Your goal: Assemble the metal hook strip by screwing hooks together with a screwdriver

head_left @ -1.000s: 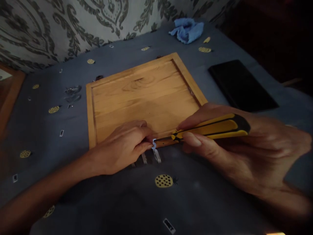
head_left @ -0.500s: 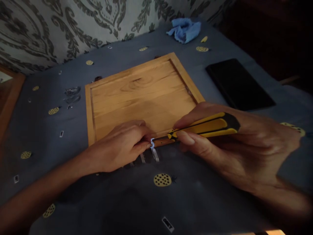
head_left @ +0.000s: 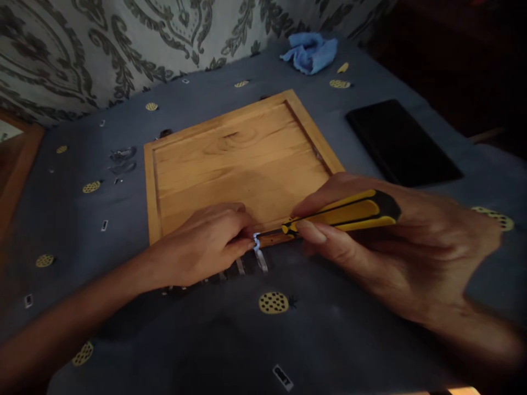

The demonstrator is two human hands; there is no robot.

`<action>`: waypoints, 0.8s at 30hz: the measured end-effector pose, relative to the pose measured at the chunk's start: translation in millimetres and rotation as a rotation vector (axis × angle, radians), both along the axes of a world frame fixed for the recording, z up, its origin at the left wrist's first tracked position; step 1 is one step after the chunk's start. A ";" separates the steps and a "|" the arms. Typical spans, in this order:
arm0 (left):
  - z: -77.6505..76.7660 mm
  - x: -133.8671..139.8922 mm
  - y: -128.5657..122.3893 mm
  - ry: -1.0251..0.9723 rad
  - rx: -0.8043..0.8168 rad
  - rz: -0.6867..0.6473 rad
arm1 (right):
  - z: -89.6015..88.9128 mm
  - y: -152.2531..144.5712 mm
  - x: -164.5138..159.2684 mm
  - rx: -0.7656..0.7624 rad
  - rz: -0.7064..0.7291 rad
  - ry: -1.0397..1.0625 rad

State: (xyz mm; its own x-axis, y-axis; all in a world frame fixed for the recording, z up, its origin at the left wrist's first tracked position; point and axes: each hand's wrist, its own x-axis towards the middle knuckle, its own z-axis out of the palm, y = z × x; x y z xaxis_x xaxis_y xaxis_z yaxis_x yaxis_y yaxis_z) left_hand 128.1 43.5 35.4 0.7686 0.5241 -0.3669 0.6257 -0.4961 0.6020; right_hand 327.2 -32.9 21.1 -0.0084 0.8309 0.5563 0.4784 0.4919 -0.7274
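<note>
A framed wooden board (head_left: 242, 159) lies on the cloth-covered table, its raised rim running round a flat panel. My right hand (head_left: 395, 258) is closed around the yellow and black handle of a screwdriver (head_left: 349, 213), which points left along the board's near edge. The thin shaft ends at a small shiny metal piece (head_left: 257, 241) on that edge. My left hand (head_left: 201, 241) lies over the near rim, thumb and finger pinched against the metal piece. Several strips (head_left: 240, 267), one of them pale, show below the edge beside my left fingers. The exact tip contact is too small to make out.
A black flat tablet-like object (head_left: 405, 142) lies to the right, and a crumpled blue cloth (head_left: 310, 52) at the back. Clear plastic bits (head_left: 122, 159) sit left of the board. A wooden frame (head_left: 20, 153) stands at the far left, near the patterned wall (head_left: 164, 33).
My right hand and the screwdriver handle have shifted very slightly to the left. The left hand and the board stay practically where they were.
</note>
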 end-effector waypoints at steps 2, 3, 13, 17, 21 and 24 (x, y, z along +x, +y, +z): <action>-0.1 1.0 0.4 0.016 0.013 -0.007 | 0.9 -0.5 -0.5 -0.005 -0.005 0.003; -0.4 1.2 0.5 0.019 0.021 -0.003 | 1.6 -0.6 -0.9 -0.013 -0.010 0.003; -5.3 1.9 -3.1 -0.017 0.032 0.080 | 0.8 -1.9 -3.1 -0.025 -0.016 0.031; -5.2 0.1 -5.0 -0.071 -0.003 0.117 | 0.2 -1.0 -2.0 0.002 0.001 0.019; -1.9 -8.6 -13.0 -0.176 -0.009 0.189 | 1.1 1.1 -1.0 -0.014 0.010 0.016; -1.3 -17.8 -27.0 -0.226 0.101 0.224 | 0.4 1.3 -0.3 -0.024 0.027 0.009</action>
State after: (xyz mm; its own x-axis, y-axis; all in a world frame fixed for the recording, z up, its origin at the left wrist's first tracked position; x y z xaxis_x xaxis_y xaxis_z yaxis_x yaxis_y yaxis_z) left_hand 110.3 16.5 34.1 0.6862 0.7141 -0.1382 0.5822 -0.4254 0.6929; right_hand 326.9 -31.6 21.5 -0.0263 0.8438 0.5360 0.4589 0.4865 -0.7435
